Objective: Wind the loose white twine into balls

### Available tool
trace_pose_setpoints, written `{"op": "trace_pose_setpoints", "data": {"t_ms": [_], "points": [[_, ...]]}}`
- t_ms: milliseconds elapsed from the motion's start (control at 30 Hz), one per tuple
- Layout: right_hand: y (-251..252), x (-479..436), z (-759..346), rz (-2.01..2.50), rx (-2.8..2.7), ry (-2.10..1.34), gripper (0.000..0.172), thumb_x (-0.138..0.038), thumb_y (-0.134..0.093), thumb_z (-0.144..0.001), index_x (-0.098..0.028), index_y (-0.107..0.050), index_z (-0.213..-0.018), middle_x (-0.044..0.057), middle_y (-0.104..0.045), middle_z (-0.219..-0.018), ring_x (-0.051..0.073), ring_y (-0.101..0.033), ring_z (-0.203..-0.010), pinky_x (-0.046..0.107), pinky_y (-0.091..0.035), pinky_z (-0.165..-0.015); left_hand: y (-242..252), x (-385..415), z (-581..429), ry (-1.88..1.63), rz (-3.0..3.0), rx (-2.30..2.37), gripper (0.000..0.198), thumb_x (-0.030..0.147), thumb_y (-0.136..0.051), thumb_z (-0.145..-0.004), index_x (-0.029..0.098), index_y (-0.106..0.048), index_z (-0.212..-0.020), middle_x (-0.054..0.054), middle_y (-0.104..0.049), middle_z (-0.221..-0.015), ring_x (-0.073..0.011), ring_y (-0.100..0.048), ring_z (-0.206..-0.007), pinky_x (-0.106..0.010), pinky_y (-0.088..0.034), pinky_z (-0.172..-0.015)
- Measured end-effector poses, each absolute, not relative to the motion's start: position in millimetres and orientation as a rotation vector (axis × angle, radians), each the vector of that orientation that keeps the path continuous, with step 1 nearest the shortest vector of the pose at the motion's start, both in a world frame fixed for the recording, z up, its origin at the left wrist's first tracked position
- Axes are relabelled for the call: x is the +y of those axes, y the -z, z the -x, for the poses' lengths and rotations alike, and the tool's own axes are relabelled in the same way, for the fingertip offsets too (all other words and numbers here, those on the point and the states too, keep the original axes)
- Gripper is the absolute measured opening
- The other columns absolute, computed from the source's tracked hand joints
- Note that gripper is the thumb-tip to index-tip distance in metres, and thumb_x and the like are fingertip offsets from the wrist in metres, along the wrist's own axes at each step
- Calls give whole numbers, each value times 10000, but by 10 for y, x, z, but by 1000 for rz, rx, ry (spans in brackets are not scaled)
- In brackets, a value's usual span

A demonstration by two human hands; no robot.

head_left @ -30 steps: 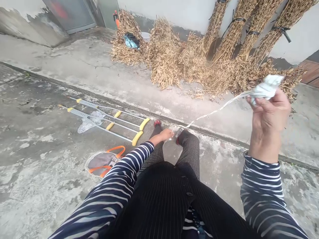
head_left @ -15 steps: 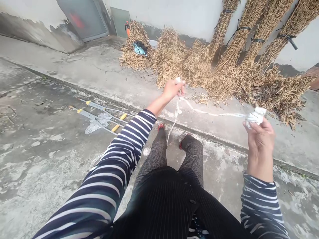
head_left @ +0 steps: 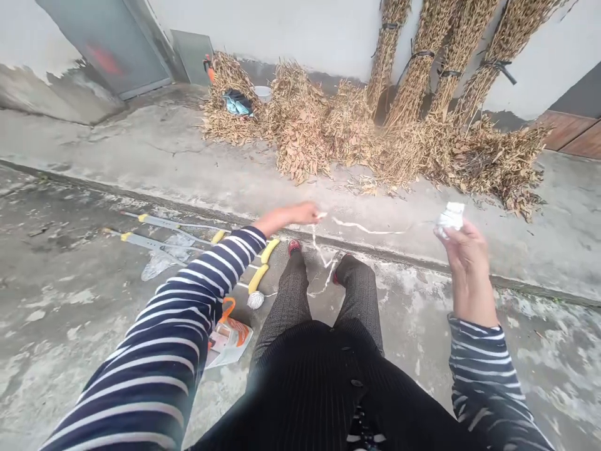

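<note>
Out in front of me, my left hand [head_left: 306, 213] is closed on a white cord, pinching it at the fingertips. My right hand [head_left: 468, 244], to the right, grips a wad of white cord [head_left: 449, 217] between thumb and fingers. Between the hands runs a loose, sagging length of white cord [head_left: 366, 229], thin and blurred near the right hand. Another length [head_left: 323, 257] drops from the left hand past my shoes and loops on the ground. From there it leads toward a white ball of cord [head_left: 256, 300] beside my leg.
Two crutches [head_left: 154, 222] with yellow grips lie on the concrete at left, over a clear plastic bag [head_left: 157, 266]. An orange-and-white bag [head_left: 235, 341] is under my left forearm. Dry stalks [head_left: 300, 119] are heaped along the wall, with tied bundles [head_left: 417, 62] leaning there.
My left hand has moved down and left, carrying its cord. The hanging length now slackens into loops on the ground. My right hand has shifted slightly left, still holding the wad.
</note>
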State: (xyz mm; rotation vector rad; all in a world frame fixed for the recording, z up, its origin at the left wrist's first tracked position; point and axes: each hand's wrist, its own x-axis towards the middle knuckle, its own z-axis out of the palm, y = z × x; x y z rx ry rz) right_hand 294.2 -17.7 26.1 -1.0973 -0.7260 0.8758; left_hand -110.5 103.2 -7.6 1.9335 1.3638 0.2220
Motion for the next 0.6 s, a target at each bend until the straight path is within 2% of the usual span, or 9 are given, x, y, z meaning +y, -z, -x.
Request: {"op": "trace_pose_setpoints", "data": {"t_ms": [67,133,233,333,400,433,533,600], "points": [[-280,-125,-2788,1082,-808,-937,396,-139,-895,-481,-199,-759,-848,25,-767,-880,166,-701,-768,349,-634,-713,479,885,1056,-154,-1919,1551,76,148,-782,-683,153,-727,-737,-30,-693,-673,-217,-683,-838,-289,-508,-814],[-307,-62,-2623,1091,-894,-1026,428,-166,-919,-476,-212,-774,-876,23,-774,-877,177,-705,-776,362,-636,-720,652,757,889,-245,-1888,1510,130,172,-758,-717,155,-752,-845,-55,-756,-829,-225,-693,-920,-291,-513,-867],[-312,20,-2363,1131,-994,-1172,456,-183,-945,-452,-208,-779,-876,21,-772,-845,187,-704,-763,384,-639,-730,589,635,474,-662,-1728,1178,311,223,-717,-795,125,-739,-1089,-112,-765,-1131,-224,-690,-1062,-317,-504,-990],[-277,58,-2123,1148,-1050,-1253,469,-200,-964,-419,-208,-771,-847,14,-768,-829,188,-698,-753,382,-634,-721,394,553,45,-966,-1555,873,498,193,-735,-782,118,-667,-1269,-144,-718,-1278,-219,-669,-1144,-357,-466,-1076],[-254,64,-2008,1146,-1070,-1249,476,-210,-970,-390,-209,-762,-818,9,-762,-811,189,-689,-746,366,-621,-697,299,486,-158,-1019,-1448,773,533,150,-733,-766,120,-652,-1292,-136,-738,-1233,-203,-688,-1095,-340,-483,-1041],[-245,65,-1971,1144,-1086,-1232,476,-210,-969,-383,-208,-759,-810,9,-759,-808,189,-684,-749,359,-614,-696,273,444,-224,-1009,-1405,764,496,145,-723,-772,114,-666,-1263,-124,-765,-1149,-193,-705,-1031,-321,-499,-997],[-231,76,-1935,1155,-1152,-1161,468,-203,-961,-392,-202,-767,-817,14,-753,-828,187,-674,-790,345,-594,-733,276,304,-287,-934,-1350,857,239,225,-675,-838,100,-740,-1031,-66,-770,-795,-161,-697,-785,-266,-518,-824],[-228,93,-1953,1159,-1155,-1081,447,-212,-952,-412,-204,-766,-818,15,-746,-843,194,-668,-825,340,-584,-737,327,222,-252,-899,-1354,937,205,286,-634,-873,111,-741,-867,-50,-736,-686,-140,-645,-672,-241,-497,-720]]}}
